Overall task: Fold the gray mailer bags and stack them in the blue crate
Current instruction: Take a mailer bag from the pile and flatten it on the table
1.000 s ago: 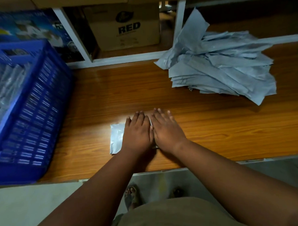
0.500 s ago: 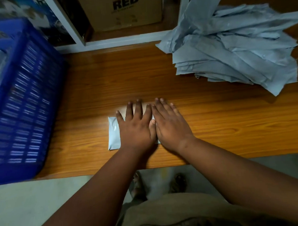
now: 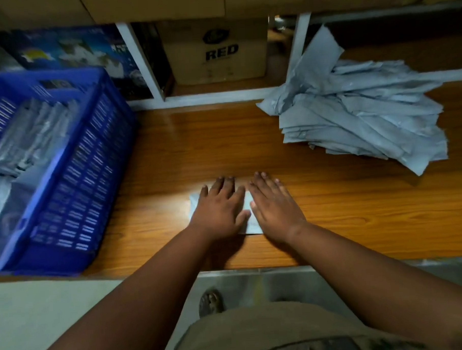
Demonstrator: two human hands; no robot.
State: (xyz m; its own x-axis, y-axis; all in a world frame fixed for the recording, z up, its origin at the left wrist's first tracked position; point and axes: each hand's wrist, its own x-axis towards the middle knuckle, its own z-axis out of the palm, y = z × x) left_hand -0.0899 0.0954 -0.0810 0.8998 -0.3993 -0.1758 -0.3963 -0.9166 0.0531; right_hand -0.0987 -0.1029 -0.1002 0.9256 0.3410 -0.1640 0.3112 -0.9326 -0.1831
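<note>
both hands lie flat, palms down, on a folded gray mailer bag (image 3: 249, 221) near the front edge of the wooden bench (image 3: 358, 209). the left hand (image 3: 221, 209) covers the bag's left and middle part, its fingers (image 3: 225, 185) straight and close together, reaching just past the bag's far edge onto the wood. the right hand (image 3: 275, 210) rests just beside it on the bag's right part, fingers straight and slightly spread, thumb tucked toward the left hand's thumb. neither hand curls around anything; both press down with flat fingers. only a narrow strip of the bag shows between the hands and a small corner at the left.

a loose pile of unfolded gray mailer bags (image 3: 360, 121) sits at the far right of the bench, well apart from the hands. the blue crate (image 3: 86, 165) stands at the left end of the bench and holds gray bags (image 3: 24, 141) inside. behind the bench, a cardboard box marked "red" (image 3: 216, 53) sits on a shelf.
</note>
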